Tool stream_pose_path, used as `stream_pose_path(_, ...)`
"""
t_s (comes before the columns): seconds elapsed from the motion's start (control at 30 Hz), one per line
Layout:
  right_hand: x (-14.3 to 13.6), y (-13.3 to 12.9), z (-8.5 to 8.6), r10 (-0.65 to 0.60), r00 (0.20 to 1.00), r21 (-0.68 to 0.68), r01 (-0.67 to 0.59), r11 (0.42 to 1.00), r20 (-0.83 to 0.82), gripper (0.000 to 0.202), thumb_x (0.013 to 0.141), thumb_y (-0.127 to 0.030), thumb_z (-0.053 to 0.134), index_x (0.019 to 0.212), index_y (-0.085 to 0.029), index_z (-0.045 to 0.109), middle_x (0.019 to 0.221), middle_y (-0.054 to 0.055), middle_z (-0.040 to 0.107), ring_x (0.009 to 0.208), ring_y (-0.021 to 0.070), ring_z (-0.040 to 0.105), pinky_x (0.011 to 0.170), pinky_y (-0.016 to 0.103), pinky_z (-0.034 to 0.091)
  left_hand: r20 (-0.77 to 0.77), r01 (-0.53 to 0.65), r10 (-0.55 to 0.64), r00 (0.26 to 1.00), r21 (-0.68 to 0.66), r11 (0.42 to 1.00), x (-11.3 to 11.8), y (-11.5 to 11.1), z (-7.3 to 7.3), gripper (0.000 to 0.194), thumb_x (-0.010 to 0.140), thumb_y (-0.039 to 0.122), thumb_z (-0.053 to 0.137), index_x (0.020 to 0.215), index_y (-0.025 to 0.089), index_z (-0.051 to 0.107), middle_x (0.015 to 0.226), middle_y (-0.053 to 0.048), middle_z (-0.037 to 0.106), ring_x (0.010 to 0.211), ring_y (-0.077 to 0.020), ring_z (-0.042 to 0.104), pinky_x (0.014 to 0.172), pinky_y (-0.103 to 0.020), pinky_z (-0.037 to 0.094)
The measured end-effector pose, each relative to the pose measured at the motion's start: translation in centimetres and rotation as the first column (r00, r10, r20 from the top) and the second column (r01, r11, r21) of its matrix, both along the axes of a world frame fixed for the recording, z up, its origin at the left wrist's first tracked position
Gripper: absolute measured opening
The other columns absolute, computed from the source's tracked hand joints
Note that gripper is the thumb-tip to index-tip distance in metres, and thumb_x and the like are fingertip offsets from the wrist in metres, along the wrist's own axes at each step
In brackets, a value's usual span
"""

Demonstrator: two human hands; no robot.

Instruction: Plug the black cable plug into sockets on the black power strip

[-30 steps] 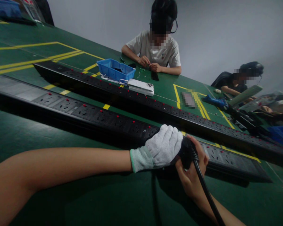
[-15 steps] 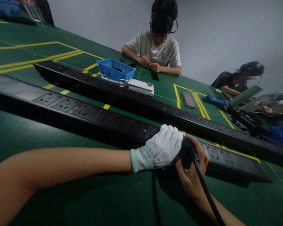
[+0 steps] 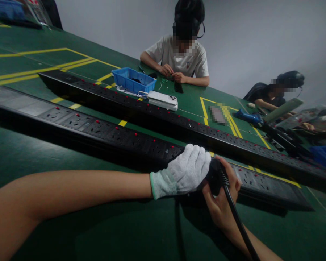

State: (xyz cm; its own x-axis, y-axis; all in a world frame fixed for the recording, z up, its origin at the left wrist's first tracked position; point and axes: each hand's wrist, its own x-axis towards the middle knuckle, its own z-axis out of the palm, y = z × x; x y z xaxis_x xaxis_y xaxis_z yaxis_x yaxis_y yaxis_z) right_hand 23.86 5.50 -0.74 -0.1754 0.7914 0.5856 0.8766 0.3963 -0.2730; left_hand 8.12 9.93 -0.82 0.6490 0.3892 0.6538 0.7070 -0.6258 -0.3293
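Observation:
My left hand (image 3: 190, 169), in a pale knitted glove with a green cuff, is wrapped over the near long black socket strip (image 3: 108, 136), fingers pressed together. My bare right hand (image 3: 224, 195) is closed around a black plug (image 3: 214, 172) with a thick black cable (image 3: 237, 221) running down from it. The plug sits against the strip, right beside the gloved fingers; its contact face is hidden. Red dots and socket slots line the strip's top. A second black strip (image 3: 152, 112) lies behind it, roughly parallel.
Beyond the strips are a blue bin (image 3: 134, 80) and a white phone (image 3: 162, 98) on a white box. A person (image 3: 179, 58) works across the green table (image 3: 97, 224). At the right are another person (image 3: 271, 96), dark equipment (image 3: 285, 139) and a blue container (image 3: 324, 156).

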Motion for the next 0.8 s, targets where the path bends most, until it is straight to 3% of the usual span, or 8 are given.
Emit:
stream_pose_path(0.23, 0.16, 0.15, -0.05, 0.005, 1.000, 0.007, -0.005, 1.000, 0.000, 0.058, 0.082, -0.031, 0.051, 0.135, -0.016, 0.033, 0.132, 0.012, 0.046, 0.124, 0.0276, 0.042, 0.099, 0.044, 0.030, 0.050, -0.017, 0.012, 0.999, 0.113, 0.993, 0.05, 0.06, 0.05, 0.038, 0.090, 0.014, 0.033, 0.118, -0.006, 0.049, 0.111, -0.023, 0.062, 0.107, -0.0309, 0.059, 0.089, -0.046, 0.049)
stream_pose_path(0.8, 0.16, -0.03, -0.10, -0.004, 1.000, -0.005, 0.004, 1.000, -0.004, 0.060, 0.081, -0.033, 0.052, 0.136, -0.018, 0.032, 0.132, 0.011, 0.046, 0.122, 0.0284, 0.043, 0.099, 0.046, 0.031, 0.008, -0.013, 0.012, 1.000, 0.048, 0.999, 0.04, 0.07, 0.03, 0.040, 0.091, 0.014, 0.031, 0.122, -0.006, 0.045, 0.116, -0.025, 0.058, 0.109, -0.0304, 0.058, 0.092, -0.048, 0.047)
